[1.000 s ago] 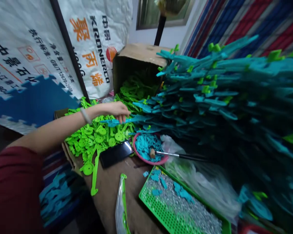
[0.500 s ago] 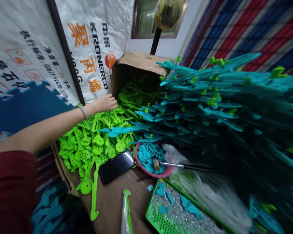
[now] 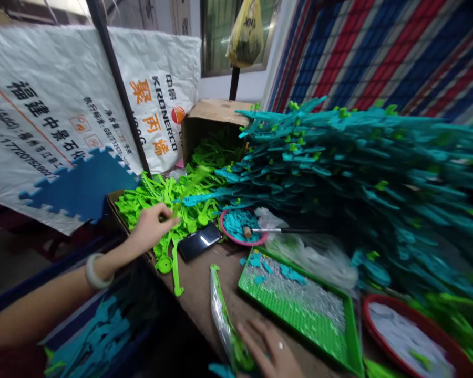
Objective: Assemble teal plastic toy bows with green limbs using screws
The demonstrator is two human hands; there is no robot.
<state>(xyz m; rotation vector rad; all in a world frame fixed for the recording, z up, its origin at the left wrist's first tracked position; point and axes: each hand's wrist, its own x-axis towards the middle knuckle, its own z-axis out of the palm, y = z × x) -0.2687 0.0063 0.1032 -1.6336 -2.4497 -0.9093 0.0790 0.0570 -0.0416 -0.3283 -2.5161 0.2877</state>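
My left hand [image 3: 153,227] is closed in a pinch at the near side of a heap of bright green plastic parts [image 3: 150,191], long strips with round discs. A motion-blurred green plastic part [image 3: 189,185] sticks up from its fingertips. My right hand [image 3: 274,349] is low in the view, its fingers apart, next to a long green piece with a clear, shiny covering [image 3: 220,310] on the table. Whether the fingertips touch that piece, I cannot tell. A blue-green part [image 3: 216,369] shows at the bottom edge.
A black phone [image 3: 200,241] lies beside the heap. Nearby are a pink bowl [image 3: 225,234] of teal pieces with a brush-like tool, a green tray [image 3: 295,315] of small metal bits, and a red bowl [image 3: 367,317]. Stacked teal parts [image 3: 319,163] fill the right. A cardboard box [image 3: 216,111] stands behind.
My left hand has come back from the far side of the green heap, with a green part in its fingers. My right hand has entered at the bottom. The view has shifted.
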